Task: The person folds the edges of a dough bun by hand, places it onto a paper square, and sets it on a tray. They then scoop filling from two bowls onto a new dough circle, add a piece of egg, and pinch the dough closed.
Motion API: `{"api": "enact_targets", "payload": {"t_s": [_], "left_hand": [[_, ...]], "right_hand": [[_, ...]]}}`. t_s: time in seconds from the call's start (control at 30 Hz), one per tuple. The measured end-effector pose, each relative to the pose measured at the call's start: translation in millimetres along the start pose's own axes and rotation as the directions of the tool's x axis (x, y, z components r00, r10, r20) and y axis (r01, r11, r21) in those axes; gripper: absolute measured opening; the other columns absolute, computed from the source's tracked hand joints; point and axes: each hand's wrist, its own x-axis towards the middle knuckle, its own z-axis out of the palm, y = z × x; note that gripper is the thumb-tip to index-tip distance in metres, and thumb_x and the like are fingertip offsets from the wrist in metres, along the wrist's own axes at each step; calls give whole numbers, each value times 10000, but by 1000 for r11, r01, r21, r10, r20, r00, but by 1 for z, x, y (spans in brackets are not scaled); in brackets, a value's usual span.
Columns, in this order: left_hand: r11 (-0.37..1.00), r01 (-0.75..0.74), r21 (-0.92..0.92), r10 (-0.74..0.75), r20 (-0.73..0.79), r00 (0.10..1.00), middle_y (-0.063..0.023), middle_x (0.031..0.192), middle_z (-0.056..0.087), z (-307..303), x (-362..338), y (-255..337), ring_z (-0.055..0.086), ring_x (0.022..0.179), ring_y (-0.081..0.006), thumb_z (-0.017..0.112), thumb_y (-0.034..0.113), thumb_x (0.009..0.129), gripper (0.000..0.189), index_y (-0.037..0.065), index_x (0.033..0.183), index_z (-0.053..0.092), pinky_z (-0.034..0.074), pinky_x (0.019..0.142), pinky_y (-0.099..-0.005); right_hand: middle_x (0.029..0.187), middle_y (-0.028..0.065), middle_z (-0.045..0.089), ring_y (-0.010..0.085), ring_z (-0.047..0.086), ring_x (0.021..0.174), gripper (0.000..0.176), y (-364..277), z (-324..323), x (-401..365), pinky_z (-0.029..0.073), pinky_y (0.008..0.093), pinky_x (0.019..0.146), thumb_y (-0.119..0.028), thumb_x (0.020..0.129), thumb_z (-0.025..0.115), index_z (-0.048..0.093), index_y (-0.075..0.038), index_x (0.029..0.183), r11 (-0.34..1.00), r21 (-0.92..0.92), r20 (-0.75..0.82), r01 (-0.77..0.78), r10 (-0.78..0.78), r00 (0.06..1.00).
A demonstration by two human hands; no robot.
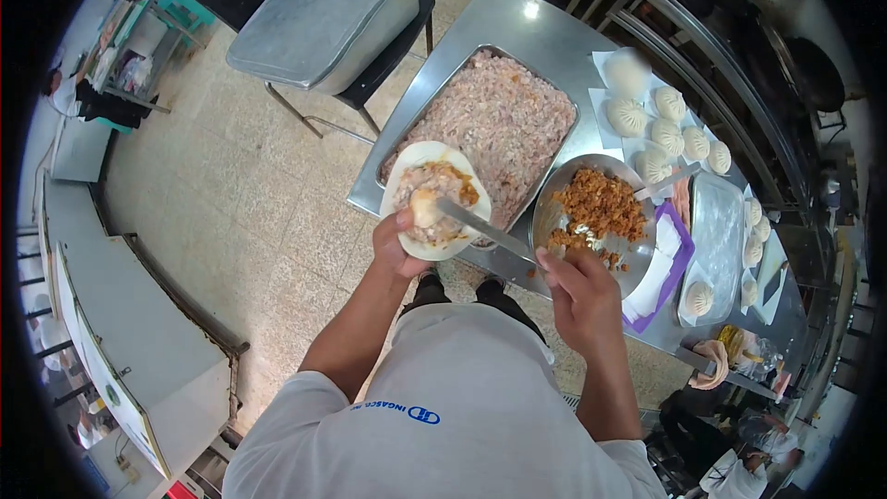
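Beside the steel tray of minced meat [504,120], left hand [397,245] cups a round dough wrapper [434,199] heaped with filling, fingers curled under it. Right hand [577,291] grips a flat spatula [485,231], tip touching the filling; bowl of brownish filling [596,208] sits right of the tray, finished buns [670,129] beyond.

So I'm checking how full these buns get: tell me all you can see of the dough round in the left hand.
The dough round is a pale, thin, soft-looking disc, lying open and cupped on the left hand, thumb on its near edge. A mound of pinkish mince with orange-brown bits fills its middle. The flat metal blade held by the right hand touches that filling. The round is held beside the mince tray.
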Motion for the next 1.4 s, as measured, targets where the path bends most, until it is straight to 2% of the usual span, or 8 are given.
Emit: {"api": "enact_targets", "payload": {"t_s": [0.33, 0.6, 0.73, 0.87, 0.97, 1.1, 1.2, 1.4], "left_hand": [[998, -65, 17, 62, 155, 986, -202, 1362, 542, 20, -2, 10, 573, 1229, -367, 820, 201, 677, 920, 15, 1454, 362, 483, 1044, -527], [952, 285, 116, -304, 228, 925, -219, 1347, 555, 38, 42, -28, 590, 1210, -364, 810, 168, 698, 878, -14, 1442, 379, 497, 1036, -506], [925, 364, 109, -379, 194, 905, -206, 1363, 552, 57, 54, -58, 562, 1247, -367, 762, 241, 790, 784, 10, 1443, 394, 456, 1071, -522], [854, 503, -135, -476, 188, 859, -220, 1411, 514, 79, 51, -66, 531, 1276, -398, 705, 369, 833, 778, 28, 1457, 391, 406, 1095, -568], [678, 645, 353, -700, 45, 712, -217, 1485, 439, 61, 71, -67, 459, 1347, -403, 600, 523, 897, 803, 40, 1493, 360, 362, 1123, -563], [733, 678, -61, -647, 245, 722, -215, 1386, 542, 83, 47, -76, 555, 1258, -369, 624, 398, 901, 691, 9, 1435, 423, 418, 1090, -525], [641, 758, 120, -768, 106, 632, -208, 1388, 540, 61, 60, -73, 559, 1252, -364, 627, 390, 894, 704, 3, 1441, 413, 427, 1081, -530], [787, 607, 111, -617, 91, 782, -218, 1385, 536, 49, 36, -29, 560, 1249, -366, 706, 333, 852, 744, -12, 1438, 405, 443, 1072, -529]], "right_hand": [[811, 130, 610, 304, 629, 699, 336, -2, 15, -20, 500, 405, 616, 56, 846, 598, 675, -76, 1146, 978, 94, -71, -184, 191, 979], [829, 171, 563, 325, 562, 730, 234, 28, 9, -82, 447, 392, 645, 22, 910, 571, 648, -18, 1127, 944, 160, -376, -288, 328, 867], [876, 171, 597, 381, 599, 785, 279, 51, -6, -120, 481, 444, 677, 24, 890, 567, 645, -41, 1150, 705, -144, -337, -694, 624, 705], [869, 162, 598, 353, 604, 761, 282, 34, -23, -136, 483, 425, 672, 31, 883, 575, 664, -44, 1140, 720, -91, -421, -688, 599, 681], [823, 116, 570, 248, 572, 694, 337, 22, -30, -123, 457, 342, 614, 64, 813, 640, 703, -45, 1126, 889, 19, -493, -458, 407, 769], [808, 107, 580, 247, 577, 642, 345, 17, -22, -115, 460, 360, 548, 20, 787, 691, 714, -71, 1118, 951, 35, -486, -308, 286, 826], [804, 102, 594, 261, 594, 656, 340, 24, -15, -102, 474, 369, 558, -4, 783, 697, 724, -101, 1108, 925, -96, -342, -367, 316, 885], [763, 111, 589, 273, 614, 684, 259, 20, -56, -61, 491, 397, 580, -38, 781, 695, 741, -92, 1029, 934, -37, -292, -357, 331, 897]]}}
